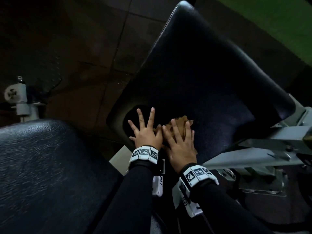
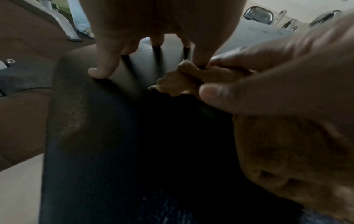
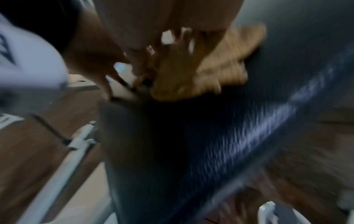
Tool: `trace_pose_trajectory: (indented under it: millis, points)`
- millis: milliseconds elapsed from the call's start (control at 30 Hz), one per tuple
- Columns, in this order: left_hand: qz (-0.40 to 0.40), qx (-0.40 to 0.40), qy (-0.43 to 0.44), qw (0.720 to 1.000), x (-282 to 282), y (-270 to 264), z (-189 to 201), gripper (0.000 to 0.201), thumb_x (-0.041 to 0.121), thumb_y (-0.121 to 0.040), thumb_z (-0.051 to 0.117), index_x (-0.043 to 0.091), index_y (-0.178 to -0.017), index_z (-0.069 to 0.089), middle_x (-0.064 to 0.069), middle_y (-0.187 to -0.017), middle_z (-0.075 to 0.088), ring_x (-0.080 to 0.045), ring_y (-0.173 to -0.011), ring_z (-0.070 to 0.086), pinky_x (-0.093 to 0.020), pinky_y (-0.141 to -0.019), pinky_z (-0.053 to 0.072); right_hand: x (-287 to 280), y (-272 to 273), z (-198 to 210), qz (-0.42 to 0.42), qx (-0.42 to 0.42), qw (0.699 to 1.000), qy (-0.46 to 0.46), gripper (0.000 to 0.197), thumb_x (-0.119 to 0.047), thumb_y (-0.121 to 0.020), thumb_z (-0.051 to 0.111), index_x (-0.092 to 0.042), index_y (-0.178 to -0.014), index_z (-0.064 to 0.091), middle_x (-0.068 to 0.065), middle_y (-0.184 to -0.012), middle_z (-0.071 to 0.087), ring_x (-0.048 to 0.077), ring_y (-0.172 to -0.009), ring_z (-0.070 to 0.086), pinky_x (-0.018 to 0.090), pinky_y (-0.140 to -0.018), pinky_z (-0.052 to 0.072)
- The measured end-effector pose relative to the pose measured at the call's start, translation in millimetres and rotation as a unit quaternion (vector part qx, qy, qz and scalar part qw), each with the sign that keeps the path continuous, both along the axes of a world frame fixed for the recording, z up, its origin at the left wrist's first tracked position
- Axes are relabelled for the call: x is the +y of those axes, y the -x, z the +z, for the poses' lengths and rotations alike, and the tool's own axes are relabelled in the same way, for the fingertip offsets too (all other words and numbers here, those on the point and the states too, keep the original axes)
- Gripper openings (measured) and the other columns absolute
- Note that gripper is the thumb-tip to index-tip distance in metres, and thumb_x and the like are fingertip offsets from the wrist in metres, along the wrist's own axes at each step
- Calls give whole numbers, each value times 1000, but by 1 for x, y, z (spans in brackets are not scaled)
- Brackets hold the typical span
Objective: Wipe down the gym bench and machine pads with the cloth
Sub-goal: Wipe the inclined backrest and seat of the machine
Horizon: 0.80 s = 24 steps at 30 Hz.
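A long black bench pad (image 1: 202, 78) runs away from me toward the upper right. A brown cloth (image 1: 181, 125) lies on its near end, under my right hand (image 1: 179, 137), which presses it flat with straight, spread fingers. My left hand (image 1: 145, 127) rests open on the pad just left of the cloth, fingers splayed, its thumb side touching the right hand. In the left wrist view the cloth (image 2: 184, 80) bunches beside my left fingertips (image 2: 99, 72) on the pad (image 2: 114, 136). The right wrist view is blurred, with the cloth (image 3: 203, 71) on the pad (image 3: 191, 136).
A second black pad (image 1: 47, 166) fills the lower left. The grey metal frame (image 1: 263, 146) of the machine sits at the right. A grey bracket (image 1: 18, 97) stands at the far left over dark floor tiles (image 1: 76, 48). Green flooring (image 1: 273, 19) shows at the top right.
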<state>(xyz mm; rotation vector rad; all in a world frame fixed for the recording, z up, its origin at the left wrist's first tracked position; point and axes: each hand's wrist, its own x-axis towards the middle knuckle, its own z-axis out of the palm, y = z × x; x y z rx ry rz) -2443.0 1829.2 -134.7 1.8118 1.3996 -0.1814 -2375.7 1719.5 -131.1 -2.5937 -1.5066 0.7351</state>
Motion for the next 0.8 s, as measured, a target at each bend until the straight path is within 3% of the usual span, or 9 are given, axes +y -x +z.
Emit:
trace_pose_trajectory:
  millis: [67, 200, 267, 333, 433, 567, 700, 800]
  points:
    - [7, -6, 0, 1000, 0, -1, 0, 62, 41, -96, 43, 57, -143, 5, 15, -156, -20, -33, -143, -20, -71, -104, 11, -3, -3, -3, 0, 4, 1000, -27, 60, -37, -95, 37, -41, -146, 5, -11, -155, -15, 27, -135, -35, 44, -109, -23]
    - [4, 16, -12, 1000, -2, -2, 3, 59, 47, -97, 38, 58, -142, 2, 16, -157, -19, -32, -144, -17, -69, -105, 15, -9, -12, 3, 10, 36, 994, -102, 54, -26, -87, 33, -22, -140, 42, 3, -153, 24, 39, -142, -1, 58, -110, 8]
    - [-4, 40, -21, 999, -4, -4, 6, 60, 52, -95, 36, 57, -143, -1, 14, -157, -19, -33, -145, -15, -69, -105, 17, -19, -21, 4, 1, 23, 988, -151, 51, -9, -83, 46, -13, -134, 50, 9, -150, 32, 44, -139, 8, 61, -108, 11]
    - [-11, 58, -23, 998, -5, -9, 8, 64, 56, -94, 35, 52, -145, -3, 9, -158, -19, -33, -145, -13, -69, -106, 18, -31, -33, 6, -48, 18, 981, -187, 62, 14, -74, 55, -7, -132, 52, 10, -149, 31, 44, -139, 8, 60, -109, 8]
    - [-57, 73, -50, 994, -9, -18, 13, 73, 59, -92, 36, 42, -148, -8, 4, -157, -21, -32, -145, -14, -70, -106, 19, -53, -53, 17, -128, 10, 967, -220, 64, 22, -71, 52, -2, -130, 52, 13, -147, 33, 42, -140, 7, 60, -111, 11]
    - [-155, 18, -49, 987, -23, -29, 16, 80, 60, -88, 45, 53, -143, -12, 12, -153, -31, -32, -142, -24, -73, -103, 14, -85, -76, 31, -212, -48, 939, -268, 53, 21, -73, 52, 2, -122, 58, 21, -138, 45, 48, -136, 20, 50, -112, 20]
    - [-200, 52, -44, 978, -33, -30, 12, 91, 69, -82, 46, 52, -140, -22, 8, -146, -43, -37, -137, -32, -75, -103, 13, -103, -86, 38, -294, -85, 906, -292, 45, 18, -77, 50, 5, -120, 58, 24, -133, 50, 42, -126, 43, 52, -107, 33]
    - [-207, 46, -32, 977, -31, -29, 10, 94, 71, -80, 47, 55, -136, -26, 9, -145, -45, -36, -136, -34, -75, -102, 12, -107, -90, 39, -386, -71, 875, -285, 43, 15, -83, 49, 4, -124, 55, 23, -137, 45, 38, -127, 44, 33, -107, 33]
